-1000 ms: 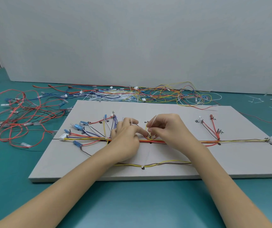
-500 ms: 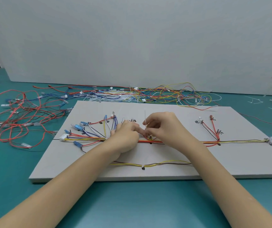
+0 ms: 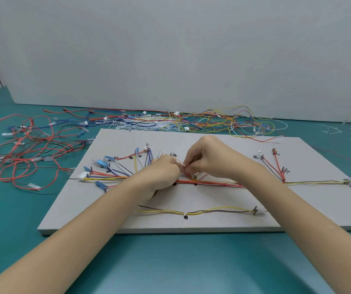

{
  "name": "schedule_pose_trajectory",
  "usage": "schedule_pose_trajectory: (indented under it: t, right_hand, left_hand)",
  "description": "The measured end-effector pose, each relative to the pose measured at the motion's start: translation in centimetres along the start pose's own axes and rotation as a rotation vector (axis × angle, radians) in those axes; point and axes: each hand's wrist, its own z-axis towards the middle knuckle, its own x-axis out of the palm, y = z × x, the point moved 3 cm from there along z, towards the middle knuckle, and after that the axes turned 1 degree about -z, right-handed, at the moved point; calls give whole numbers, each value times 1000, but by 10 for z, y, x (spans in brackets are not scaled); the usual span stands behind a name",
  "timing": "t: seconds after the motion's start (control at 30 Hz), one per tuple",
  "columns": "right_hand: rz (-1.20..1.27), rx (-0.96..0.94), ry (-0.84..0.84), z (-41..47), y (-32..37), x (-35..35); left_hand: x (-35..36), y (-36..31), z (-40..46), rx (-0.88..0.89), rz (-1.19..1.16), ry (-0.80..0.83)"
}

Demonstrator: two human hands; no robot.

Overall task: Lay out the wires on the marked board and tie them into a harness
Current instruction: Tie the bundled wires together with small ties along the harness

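The board (image 3: pixel 191 221) looks matt, smooth and pale grey. The wires (image 3: pixel 212 183) wear glossy plastic insulation. The teal surface (image 3: pixel 170 262) has a smooth, faint sheen

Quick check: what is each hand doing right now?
Left hand: fingers curled, pinching the cable tie.
Right hand: pinching the same tie above the wire bundle.

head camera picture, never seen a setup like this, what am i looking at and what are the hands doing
The camera sits on a person's head, looking down at their own bare arms. A grey board lies on a green table. Coloured wires are laid along marks on the board, fanning out at the left. The left hand and right hand meet over the middle of that bundle, together pinching a thin white cable tie, it seems to bind the wires. Spare wires lie loose on the table beyond.
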Motion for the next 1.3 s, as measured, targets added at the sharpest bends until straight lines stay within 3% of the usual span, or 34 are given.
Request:
schedule_pose_trajectory:
  t: [0.33, 0.73, 1.3]
  right_hand:
    - [-13, -35, 5, 0, 1, 0]
    - [-12, 49, 92, 0, -6, 2]
    - [134, 205, 81, -5, -20, 6]
  left_hand:
    - [-5, -7, -1, -28, -57, 32]
    - [-3, -12, -6, 17, -94, 77]
    - [-1, -12, -10, 43, -37, 46]
